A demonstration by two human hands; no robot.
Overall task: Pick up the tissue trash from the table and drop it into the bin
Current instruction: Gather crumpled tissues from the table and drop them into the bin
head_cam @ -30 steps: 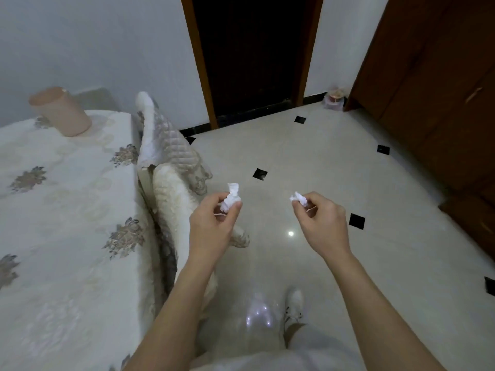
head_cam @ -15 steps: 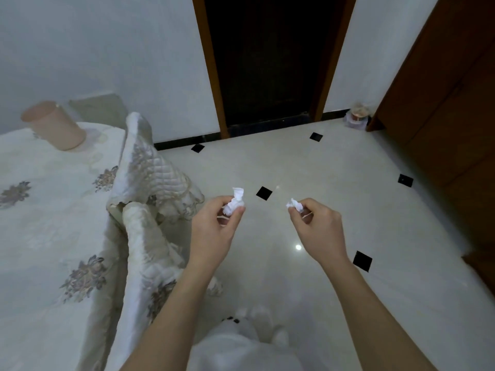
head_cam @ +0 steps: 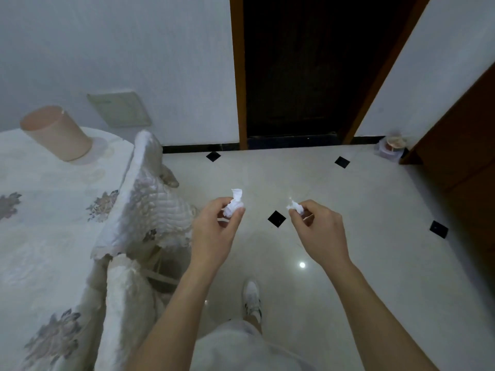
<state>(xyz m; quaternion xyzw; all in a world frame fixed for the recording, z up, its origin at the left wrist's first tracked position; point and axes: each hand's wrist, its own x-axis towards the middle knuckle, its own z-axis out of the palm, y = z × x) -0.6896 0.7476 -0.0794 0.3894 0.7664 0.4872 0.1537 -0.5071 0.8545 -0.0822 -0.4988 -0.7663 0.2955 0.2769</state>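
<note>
Left hand (head_cam: 214,231): grip pinched on crumpled tissue wad (head_cam: 233,203). Right hand (head_cam: 318,231): grip pinched on smaller tissue scrap (head_cam: 296,207). Tabletop (head_cam: 40,236) left of both grips.

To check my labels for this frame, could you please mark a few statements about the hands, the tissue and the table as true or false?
1. The left hand pinches a crumpled tissue. True.
2. The right hand is empty. False: it pinches a smaller tissue scrap.
3. Both hands are over the table. False: they are over the tiled floor, with the table to their left.
4. A pink container stands on the table. True.
</note>
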